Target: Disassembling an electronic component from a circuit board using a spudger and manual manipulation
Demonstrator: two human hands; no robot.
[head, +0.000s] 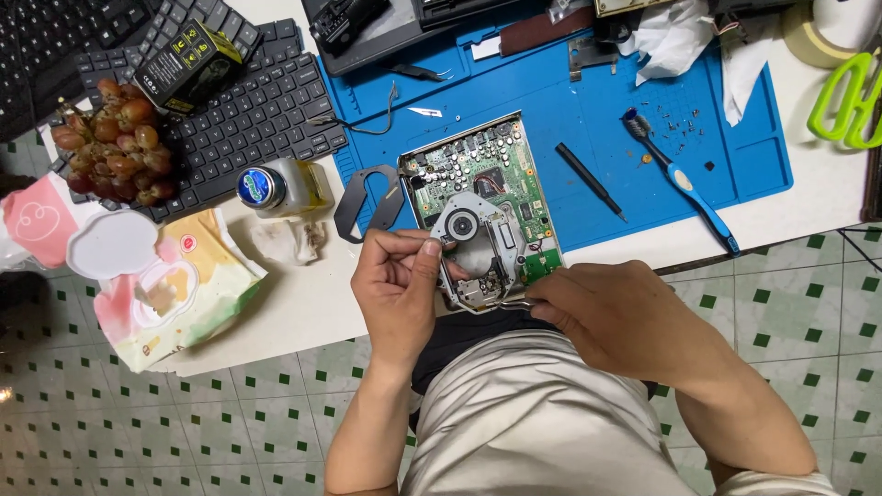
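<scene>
An opened disc drive (482, 197) with a green circuit board and a round silver spindle plate lies at the near edge of the white table, half on the blue work mat (643, 147). My left hand (397, 289) grips the drive's near left side, thumb on the silver plate. At the drive's near right corner, my right hand (611, 317) pinches thin metal tweezers (514, 303) whose tips touch the mechanism's lower edge.
A black gasket-shaped frame (366, 202), a small bottle (276, 186) and a crumpled wipe lie left of the drive. Wet-wipe pack (170, 285), grapes (115, 142) and keyboards (248, 101) sit far left. Black pen tool (591, 181), blue toothbrush (684, 184), green scissors (850, 96) lie right.
</scene>
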